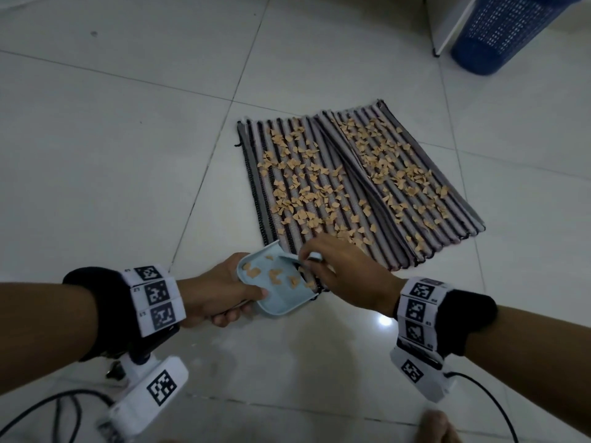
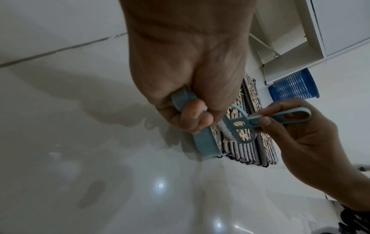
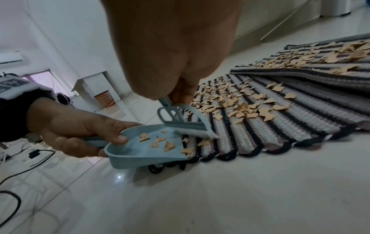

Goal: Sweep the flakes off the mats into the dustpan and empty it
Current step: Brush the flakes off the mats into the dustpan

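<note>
The dustpan [image 1: 275, 294] is small, pale blue plastic, with a raised rim and a flat open lip; it sits at lower centre of the head view, its lip laid on the near corner of the left mat [image 1: 287, 187], and about a dozen tan flakes [image 1: 275, 276] lie in it; the left hand [image 1: 220, 292] grips its handle, fingers curled beneath and thumb pressed on the rim. The right hand [image 1: 345, 273] pinches the handle of a matching blue brush [image 3: 186, 125], whose white bristles rest at the mouth of the pan; the two striped mats, grey with black ribs, lie side by side on the tiled floor [image 1: 128, 155], the right mat [image 1: 415, 174] overlapping the left along a diagonal seam, both strewn with torn flakes.

The right wrist view alone shows the bristles meeting the pan's lip and several flakes just short of it on the mat's edge; the head view hides the brush almost wholly behind the right hand. The left wrist view shows the pan from its underside and the looped end of the brush handle [image 2: 296, 115] beyond the right fingers [image 2: 264, 121]; it also shows a blue mesh basket [image 2: 294, 87] at middle right, beside a white cabinet [image 2: 290, 52]; the head view has that basket at upper right, well apart from the mats.
</note>
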